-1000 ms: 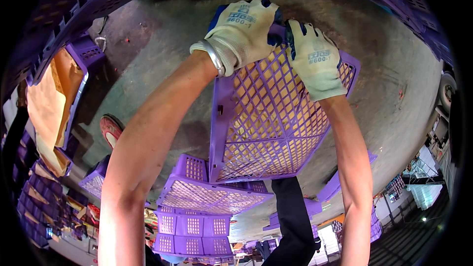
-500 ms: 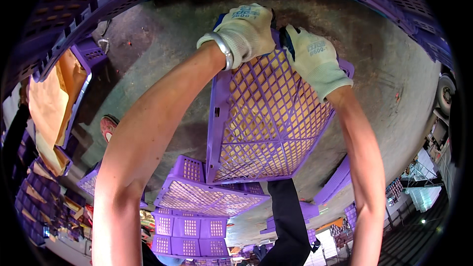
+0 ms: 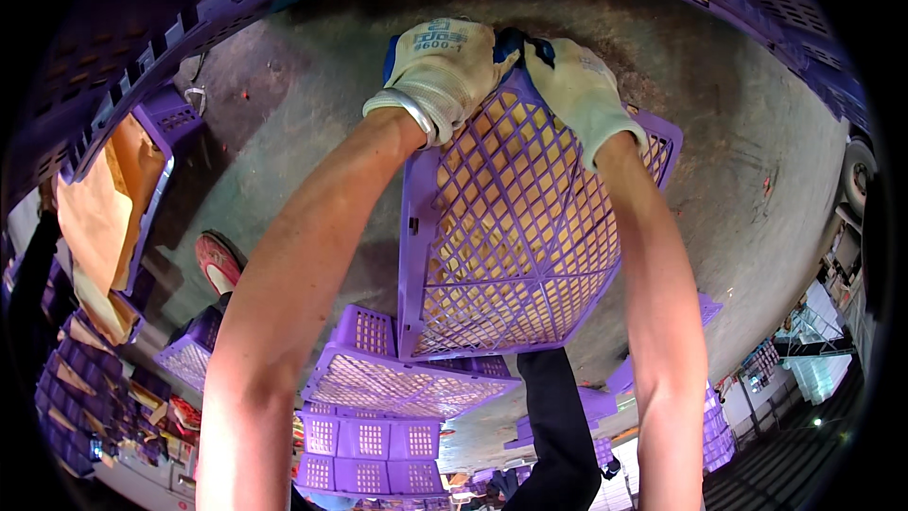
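A purple plastic crate (image 3: 530, 255) is tilted, its lattice face toward me; tan material, perhaps paper lining, shows through the mesh. My left hand (image 3: 445, 66), in a white knit glove with dark blue on the fingers and a silver bangle at the wrist, is closed on the crate's far edge. Close beside it, my right hand (image 3: 572, 85) wears a matching glove and grips the same edge near the corner. The two thumbs almost meet there. Most fingertips are hidden behind the rim.
Another purple crate (image 3: 397, 378) lies under the near edge, with stacked crates (image 3: 369, 449) beyond. At left stands a crate lined with brown paper (image 3: 99, 199). Large purple crate walls (image 3: 227, 24) arch across the top. A red shoe (image 3: 218, 260) and a black-trousered leg (image 3: 553, 426) are on the floor.
My right hand and forearm have shifted left, closing up to my left hand and uncovering the crate's right edge. My left hand has slid slightly left. The crate has barely moved.
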`<control>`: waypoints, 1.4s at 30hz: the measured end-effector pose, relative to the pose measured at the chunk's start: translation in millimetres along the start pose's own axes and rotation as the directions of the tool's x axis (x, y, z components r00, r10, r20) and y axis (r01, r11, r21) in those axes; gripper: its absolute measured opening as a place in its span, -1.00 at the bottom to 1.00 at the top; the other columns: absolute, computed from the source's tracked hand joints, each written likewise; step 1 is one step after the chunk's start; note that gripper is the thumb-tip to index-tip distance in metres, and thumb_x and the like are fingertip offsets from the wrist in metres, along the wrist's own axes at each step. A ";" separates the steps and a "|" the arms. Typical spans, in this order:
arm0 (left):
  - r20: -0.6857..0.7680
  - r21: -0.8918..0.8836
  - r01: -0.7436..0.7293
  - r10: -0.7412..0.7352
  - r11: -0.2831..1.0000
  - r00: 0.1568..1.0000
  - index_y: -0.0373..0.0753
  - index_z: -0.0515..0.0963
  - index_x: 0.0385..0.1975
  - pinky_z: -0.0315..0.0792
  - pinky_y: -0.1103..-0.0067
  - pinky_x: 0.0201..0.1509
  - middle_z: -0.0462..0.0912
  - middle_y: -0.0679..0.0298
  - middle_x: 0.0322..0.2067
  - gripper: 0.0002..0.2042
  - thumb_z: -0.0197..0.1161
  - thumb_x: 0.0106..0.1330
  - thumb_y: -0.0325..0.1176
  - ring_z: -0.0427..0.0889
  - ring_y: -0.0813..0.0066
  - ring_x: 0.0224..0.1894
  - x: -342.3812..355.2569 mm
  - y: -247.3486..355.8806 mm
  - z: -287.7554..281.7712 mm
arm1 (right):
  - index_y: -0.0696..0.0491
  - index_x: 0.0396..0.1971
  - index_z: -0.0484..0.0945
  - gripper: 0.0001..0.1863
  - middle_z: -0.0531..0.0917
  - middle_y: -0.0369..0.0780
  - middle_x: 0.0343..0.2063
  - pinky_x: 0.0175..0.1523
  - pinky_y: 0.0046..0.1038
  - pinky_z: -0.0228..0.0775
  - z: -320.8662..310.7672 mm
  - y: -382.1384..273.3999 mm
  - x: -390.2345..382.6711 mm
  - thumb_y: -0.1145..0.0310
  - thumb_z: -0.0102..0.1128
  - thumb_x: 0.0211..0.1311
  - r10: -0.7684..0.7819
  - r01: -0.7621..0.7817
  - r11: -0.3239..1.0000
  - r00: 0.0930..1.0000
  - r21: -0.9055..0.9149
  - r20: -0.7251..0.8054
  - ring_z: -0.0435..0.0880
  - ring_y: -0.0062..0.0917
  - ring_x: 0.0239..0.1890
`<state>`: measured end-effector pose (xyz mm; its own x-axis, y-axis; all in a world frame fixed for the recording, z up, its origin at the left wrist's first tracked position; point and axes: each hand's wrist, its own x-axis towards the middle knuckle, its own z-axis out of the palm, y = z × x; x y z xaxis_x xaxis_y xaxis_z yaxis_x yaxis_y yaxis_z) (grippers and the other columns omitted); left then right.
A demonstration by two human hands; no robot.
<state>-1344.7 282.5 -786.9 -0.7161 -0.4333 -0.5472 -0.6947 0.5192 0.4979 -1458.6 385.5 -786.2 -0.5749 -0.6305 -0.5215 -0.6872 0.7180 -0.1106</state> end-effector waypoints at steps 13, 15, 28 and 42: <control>-0.523 0.016 -0.150 0.136 0.989 0.842 -0.18 0.40 0.06 0.26 0.26 0.20 0.34 -0.04 0.09 -0.51 0.32 0.09 -0.28 0.32 -0.05 0.14 -48.8 -15.1 7.8 | 0.01 -0.09 0.57 -0.56 0.62 -0.09 -0.12 0.14 -0.26 0.31 -7.9 49.1 -23.1 0.01 -0.06 0.24 0.005 0.081 0.959 0.953 0.273 -0.302 0.55 -0.22 0.00; -0.596 -0.224 -0.119 -0.039 0.967 0.802 -0.23 0.33 0.10 0.25 0.26 0.20 0.36 -0.07 0.04 -0.38 0.41 -0.01 -0.31 0.36 -0.05 0.10 -103.0 -19.1 21.8 | -0.02 -0.06 0.55 -0.60 0.59 -0.12 -0.06 0.15 -0.24 0.28 14.5 112.3 -40.9 0.07 -0.03 0.22 -0.081 0.000 0.985 0.886 -0.173 -0.457 0.50 -0.22 0.04; -0.166 -0.816 0.200 -0.551 0.543 0.818 -0.35 0.22 0.25 0.25 0.55 0.24 0.40 0.15 0.14 -0.30 -0.03 -0.03 -0.86 0.39 0.43 0.15 -215.8 -26.4 129.9 | 0.04 -0.05 0.52 -0.59 0.59 -0.13 -0.09 0.11 -0.24 0.32 -2.2 163.1 -50.5 0.10 0.01 0.22 -0.020 -0.001 0.998 0.946 -0.063 -0.323 0.51 -0.22 -0.02; 0.030 0.043 -0.326 0.325 0.944 0.945 -0.21 0.39 0.07 0.43 0.32 0.05 0.56 0.01 -0.12 -0.40 0.38 0.00 -0.14 0.55 0.02 -0.06 -35.3 75.6 41.1 | 0.32 -0.04 0.46 -0.55 0.56 0.13 -0.11 0.04 -0.28 0.33 151.1 264.9 -279.2 0.21 -0.16 0.38 0.825 -0.512 0.440 0.555 0.737 -0.107 0.55 -0.09 -0.04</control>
<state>-1369.1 367.3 -757.5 -0.9008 -0.2185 -0.3754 -0.4192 0.6633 0.6199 -1413.0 796.3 -797.7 -0.9336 0.2110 -0.2897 0.3194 0.8566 -0.4053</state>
